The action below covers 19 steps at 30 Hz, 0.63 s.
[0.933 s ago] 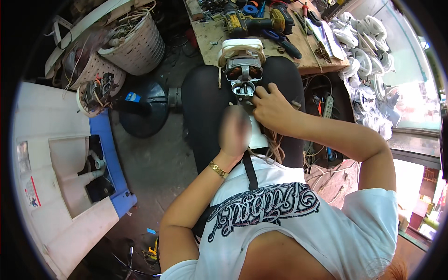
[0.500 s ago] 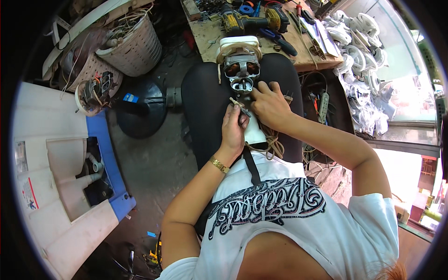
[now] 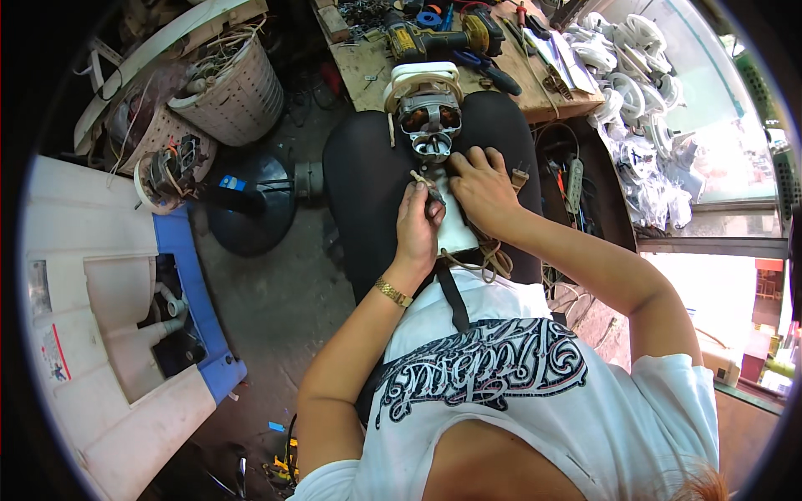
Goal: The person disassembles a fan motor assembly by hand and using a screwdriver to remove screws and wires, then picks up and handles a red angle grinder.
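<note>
An electric fan motor with copper windings and a white ring-like back rests between my thighs. Below it, a white neck-like piece runs toward my belly. My left hand is closed on a small dark part with a pale tip, just under the motor's lower end. Close by on the right, my right hand bends its fingers against the neck right below the motor. What its fingertips grip is hidden. A brown cord lies looped on my lap beneath the right wrist.
A wooden workbench ahead bears a yellow and black cordless drill and dark-handled pliers. To the left are a round black stand base, perforated bins and a white and blue casing. White fan parts are heaped at right.
My right hand's fingers have shifted slightly at the neck below the motor. My left hand and its dark part have turned a little. The whole view has moved slightly.
</note>
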Tool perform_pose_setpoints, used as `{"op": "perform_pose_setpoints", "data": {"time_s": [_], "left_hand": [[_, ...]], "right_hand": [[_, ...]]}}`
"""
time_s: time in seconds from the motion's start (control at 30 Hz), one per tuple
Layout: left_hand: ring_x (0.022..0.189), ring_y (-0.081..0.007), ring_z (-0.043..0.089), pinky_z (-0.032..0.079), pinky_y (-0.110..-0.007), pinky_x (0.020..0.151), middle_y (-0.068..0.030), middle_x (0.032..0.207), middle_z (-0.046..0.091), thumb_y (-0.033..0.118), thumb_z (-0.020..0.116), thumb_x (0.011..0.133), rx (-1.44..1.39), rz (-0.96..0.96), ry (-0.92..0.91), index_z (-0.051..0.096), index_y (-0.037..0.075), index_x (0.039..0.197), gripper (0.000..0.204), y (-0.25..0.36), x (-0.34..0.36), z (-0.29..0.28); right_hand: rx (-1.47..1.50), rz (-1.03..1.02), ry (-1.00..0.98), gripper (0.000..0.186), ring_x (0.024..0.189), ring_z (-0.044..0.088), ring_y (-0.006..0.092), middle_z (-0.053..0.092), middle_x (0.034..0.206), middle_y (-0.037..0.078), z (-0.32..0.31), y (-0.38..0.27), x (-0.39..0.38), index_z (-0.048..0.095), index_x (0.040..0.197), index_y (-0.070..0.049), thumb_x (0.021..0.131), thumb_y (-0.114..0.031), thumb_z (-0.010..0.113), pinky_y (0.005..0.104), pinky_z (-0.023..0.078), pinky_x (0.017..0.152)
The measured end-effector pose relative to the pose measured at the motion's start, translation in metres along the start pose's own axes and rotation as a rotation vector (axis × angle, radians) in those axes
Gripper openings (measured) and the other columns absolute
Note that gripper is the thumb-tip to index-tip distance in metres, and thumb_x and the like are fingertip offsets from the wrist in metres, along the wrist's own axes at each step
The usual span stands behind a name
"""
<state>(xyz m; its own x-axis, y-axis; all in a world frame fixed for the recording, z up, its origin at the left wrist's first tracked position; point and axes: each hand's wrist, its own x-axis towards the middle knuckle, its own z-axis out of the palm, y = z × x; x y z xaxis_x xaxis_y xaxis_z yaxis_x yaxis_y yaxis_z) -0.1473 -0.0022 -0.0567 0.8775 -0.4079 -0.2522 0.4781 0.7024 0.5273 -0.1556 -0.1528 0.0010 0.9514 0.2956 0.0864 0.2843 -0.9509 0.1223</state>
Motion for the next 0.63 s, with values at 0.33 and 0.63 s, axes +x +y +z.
{"op": "perform_pose_setpoints", "data": {"time_s": [0.33,0.63], "left_hand": [[0.072,-0.0076,0.044,0.039,-0.024,0.066,0.001,0.087,0.048,0.025,0.05,0.11,0.114,-0.075,0.034,0.054,0.009,0.101,0.019,0.006,-0.005,0.003],[0.072,-0.0075,0.042,0.04,-0.025,0.064,0.0023,0.086,0.045,0.03,0.053,0.109,0.289,-0.1,-0.033,0.052,0.009,0.103,0.022,0.012,-0.019,-0.011]], "right_hand": [[-0.058,0.035,-0.013,0.015,0.118,0.05,0.023,0.061,0.118,0.001,0.0,-0.003,-0.005,0.077,0.086,-0.013,0.084,-0.016,0.062,0.0439,0.032,0.11],[0.524,0.148,-0.019,0.021,0.125,0.049,0.028,0.063,0.122,0.002,-0.004,0.03,0.003,0.077,0.097,-0.014,0.078,-0.007,0.069,0.0512,0.037,0.106]]}}
